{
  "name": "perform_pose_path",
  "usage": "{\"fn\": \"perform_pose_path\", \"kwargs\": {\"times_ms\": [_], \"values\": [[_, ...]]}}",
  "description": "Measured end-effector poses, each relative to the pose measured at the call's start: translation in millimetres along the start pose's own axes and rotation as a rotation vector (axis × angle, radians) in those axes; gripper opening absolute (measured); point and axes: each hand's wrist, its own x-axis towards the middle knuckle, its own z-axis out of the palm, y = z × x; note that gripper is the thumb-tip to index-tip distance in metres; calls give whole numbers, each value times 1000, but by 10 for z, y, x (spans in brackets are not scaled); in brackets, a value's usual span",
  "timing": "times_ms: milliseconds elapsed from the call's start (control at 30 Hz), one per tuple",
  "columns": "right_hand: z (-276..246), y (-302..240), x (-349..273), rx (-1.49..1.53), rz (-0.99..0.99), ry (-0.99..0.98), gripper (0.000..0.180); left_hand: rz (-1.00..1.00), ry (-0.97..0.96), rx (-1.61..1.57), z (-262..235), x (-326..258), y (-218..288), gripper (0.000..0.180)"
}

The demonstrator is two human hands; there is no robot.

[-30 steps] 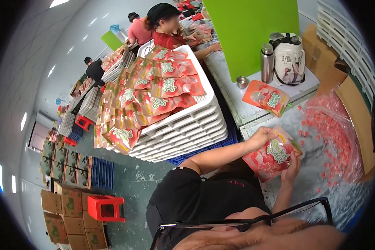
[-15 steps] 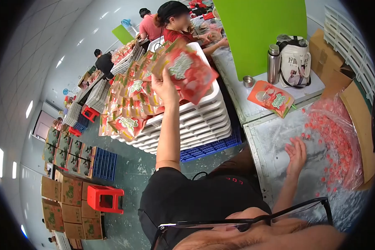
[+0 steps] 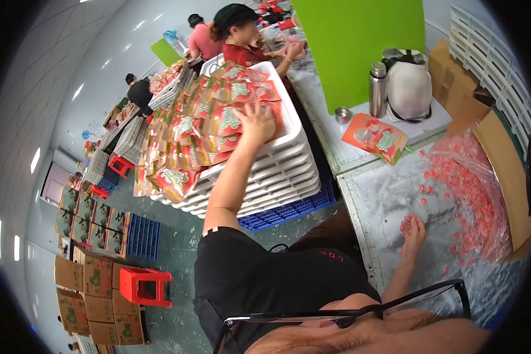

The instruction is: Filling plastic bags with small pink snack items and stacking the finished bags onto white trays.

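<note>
Here the left hand (image 3: 256, 121) lies flat, fingers spread and grasping nothing, pressed on a red pouch (image 3: 230, 121) near the right edge of the top white tray (image 3: 289, 127), most likely to seat that pouch among the others so that the overlapping rows stay in place. The pouches are shingled across the tray from its far corner down to its near left corner, where one pouch (image 3: 171, 180) hangs over the rim; I can count roughly a dozen and a half, though the overlap hides some. The tray tops a stack of about eight like trays (image 3: 277, 177), which rests on a blue crate (image 3: 289, 211), presumably so the load sits at arm height. The right hand (image 3: 413, 229) rests palm down on the steel table (image 3: 383, 200), near its front edge, fingers loosely extended and holding nothing, just beside the scattered small red sweets (image 3: 454, 194) spilling from a clear bag (image 3: 484, 177) at the table's right edge; they are too many to count. One filled pouch (image 3: 374, 137) lies alone toward the table's back edge, beside one steel flask (image 3: 377, 88), one small cup (image 3: 343, 114) and one white jug (image 3: 408, 88).
</note>
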Motion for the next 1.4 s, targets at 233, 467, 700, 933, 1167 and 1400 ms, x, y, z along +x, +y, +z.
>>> {"fn": "perform_pose_path", "kwargs": {"times_ms": [233, 467, 700, 933, 1167, 1400], "values": [[-28, -209, -113, -41, -74, 115, 19, -33, 145, 100, 107, -42, -258, 49], [-1248, -704, 342, -941, -642, 590, 26, 419, 557, -728, -695, -28, 1567, 17], [-1822, -1039, 954, -1414, -345, 1126, 58, 451, 100, -745, 167, -179, 3755, 40], [-1685, -520, 619, -1533, -248, 645, 58, 389, -58, -894, 744, 64, 3848, 29], [-589, -642, 266, -1467, -867, 696, 43, 205, -499, -1339, 817, -10, 3386, 32], [852, -371, 27, -1235, -1212, -160, 44, 419, -781, -1758, 511, -769, 3157, 29]]}}
